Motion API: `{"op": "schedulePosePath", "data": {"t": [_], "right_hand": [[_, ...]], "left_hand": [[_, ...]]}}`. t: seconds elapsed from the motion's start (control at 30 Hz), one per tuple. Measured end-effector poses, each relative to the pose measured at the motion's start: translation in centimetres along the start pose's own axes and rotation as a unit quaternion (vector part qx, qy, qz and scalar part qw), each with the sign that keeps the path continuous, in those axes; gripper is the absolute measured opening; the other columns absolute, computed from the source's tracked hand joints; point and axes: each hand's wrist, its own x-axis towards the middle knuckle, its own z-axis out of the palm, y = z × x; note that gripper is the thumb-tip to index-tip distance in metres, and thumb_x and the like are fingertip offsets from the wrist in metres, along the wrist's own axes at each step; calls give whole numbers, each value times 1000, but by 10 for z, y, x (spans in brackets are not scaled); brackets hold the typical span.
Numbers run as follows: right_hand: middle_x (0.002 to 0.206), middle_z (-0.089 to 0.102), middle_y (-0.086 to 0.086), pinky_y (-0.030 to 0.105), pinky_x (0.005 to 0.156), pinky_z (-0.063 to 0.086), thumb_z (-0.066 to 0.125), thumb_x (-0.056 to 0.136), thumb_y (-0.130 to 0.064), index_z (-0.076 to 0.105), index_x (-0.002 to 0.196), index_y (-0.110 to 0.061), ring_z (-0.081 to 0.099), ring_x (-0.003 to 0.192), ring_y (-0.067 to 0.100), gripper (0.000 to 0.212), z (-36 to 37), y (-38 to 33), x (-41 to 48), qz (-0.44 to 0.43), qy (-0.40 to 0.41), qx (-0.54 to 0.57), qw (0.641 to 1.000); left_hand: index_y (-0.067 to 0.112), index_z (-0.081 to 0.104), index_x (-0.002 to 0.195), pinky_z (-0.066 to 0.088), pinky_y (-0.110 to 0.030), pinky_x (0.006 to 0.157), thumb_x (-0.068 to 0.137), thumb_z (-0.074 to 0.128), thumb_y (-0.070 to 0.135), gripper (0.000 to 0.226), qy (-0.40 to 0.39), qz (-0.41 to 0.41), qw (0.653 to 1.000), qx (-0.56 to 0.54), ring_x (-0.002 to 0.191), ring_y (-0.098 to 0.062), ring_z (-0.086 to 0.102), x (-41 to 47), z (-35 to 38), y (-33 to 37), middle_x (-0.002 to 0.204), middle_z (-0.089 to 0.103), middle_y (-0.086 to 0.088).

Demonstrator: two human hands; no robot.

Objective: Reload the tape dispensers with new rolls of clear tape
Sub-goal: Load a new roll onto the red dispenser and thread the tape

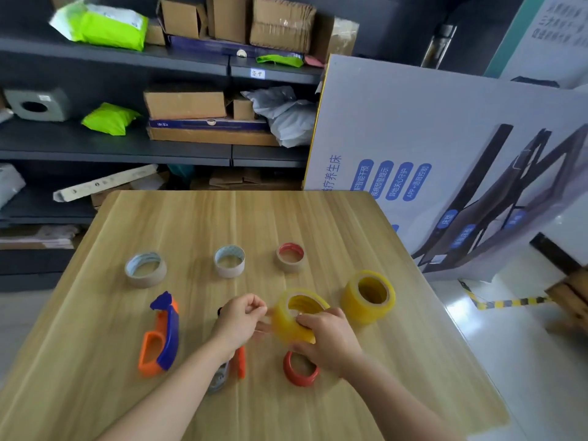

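Note:
My right hand (pixel 327 337) grips a yellowish roll of clear tape (pixel 294 315), held tilted just above the table. My left hand (pixel 240 316) pinches the roll's loose tape end beside it, fingers closed on the strip. A second full yellowish roll (pixel 367 296) stands on the table to the right. An orange and blue tape dispenser (pixel 162 335) lies at the left. Another orange dispenser (pixel 237 364) lies mostly hidden under my left forearm. A red ring (pixel 300 369) rests below my right hand.
Three nearly spent tape cores stand in a row farther back: left (pixel 145 268), middle (pixel 229 261), right with a red rim (pixel 290 256). The wooden table (pixel 222 218) ends ahead at dark shelves of boxes. A large printed board (pixel 445 160) leans at the right.

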Motion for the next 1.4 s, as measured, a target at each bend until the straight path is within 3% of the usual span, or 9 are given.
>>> {"op": "schedulePosePath", "data": {"t": [0.13, 0.23, 0.43, 0.6, 0.73, 0.83, 1.1, 1.27, 1.4], "right_hand": [[91, 66, -3, 28, 94, 27, 62, 82, -54, 65, 102, -22, 58, 100, 23, 37, 16, 9, -18, 16, -46, -13, 999], [104, 70, -6, 29, 95, 27, 61, 82, -52, 65, 103, -24, 59, 104, 19, 35, 30, 11, -25, 13, -68, -16, 997], [101, 71, -5, 34, 97, 32, 60, 83, -53, 67, 104, -26, 60, 101, 22, 34, 58, 16, -33, 19, -91, -49, 994], [101, 69, -1, 36, 101, 36, 62, 86, -48, 69, 110, -26, 60, 101, 24, 34, 72, 19, -32, 28, -85, -72, 993], [108, 67, 0, 35, 95, 34, 59, 89, -48, 67, 115, -25, 54, 105, 24, 36, 83, 22, -30, 38, -115, -97, 988], [105, 68, 0, 35, 94, 33, 54, 91, -49, 68, 111, -21, 49, 106, 24, 37, 93, 20, -30, 25, -128, -122, 984], [101, 70, 1, 36, 110, 24, 50, 90, -57, 65, 106, -17, 57, 104, 22, 45, 111, 13, -24, 39, -139, -108, 984], [84, 64, 3, 29, 92, 36, 57, 89, -39, 57, 88, -15, 56, 82, 25, 24, 110, 13, -18, 45, -117, -32, 992], [57, 39, -7, 26, 56, 28, 61, 80, -31, 39, 63, -18, 41, 58, 19, 31, 94, 16, -9, 90, -77, 141, 983]], "left_hand": [[9, 59, 77, 52, -21, 52, 95, 54, 7, 18, -39, 1, 995, 90, 63, -13, 59, -3, 10, -28, 70, 65, -1], [11, 58, 76, 54, -33, 60, 94, 55, 8, 19, -68, -6, 991, 118, 65, -17, 58, -3, 14, -45, 71, 64, -3], [14, 60, 76, 56, -46, 65, 92, 57, 12, 17, -93, -22, 980, 177, 75, -33, 68, -3, 19, -69, 76, 71, -10], [24, 57, 70, 53, -37, 66, 92, 57, 15, 24, -91, -26, 973, 211, 68, -17, 61, -1, 28, -79, 73, 68, 1], [28, 56, 68, 55, -42, 74, 90, 58, 19, 24, -97, -39, 964, 245, 69, -16, 59, 3, 31, -89, 72, 65, 7], [28, 56, 70, 51, -34, 69, 90, 58, 21, 21, -94, -43, 955, 278, 69, -16, 58, 2, 36, -93, 79, 67, 5], [27, 57, 78, 40, -26, 64, 94, 54, 21, 17, -77, -49, 941, 326, 79, -15, 59, -1, 44, -102, 85, 66, 6], [28, 57, 86, 50, -30, 71, 97, 48, 26, 14, -81, -60, 942, 319, 84, -17, 64, 2, 45, -103, 92, 69, 5], [19, 57, 85, 58, -46, 73, 101, 41, 27, 24, -12, -110, 989, 96, 78, -23, 66, 4, 45, -88, 91, 67, -8]]}}
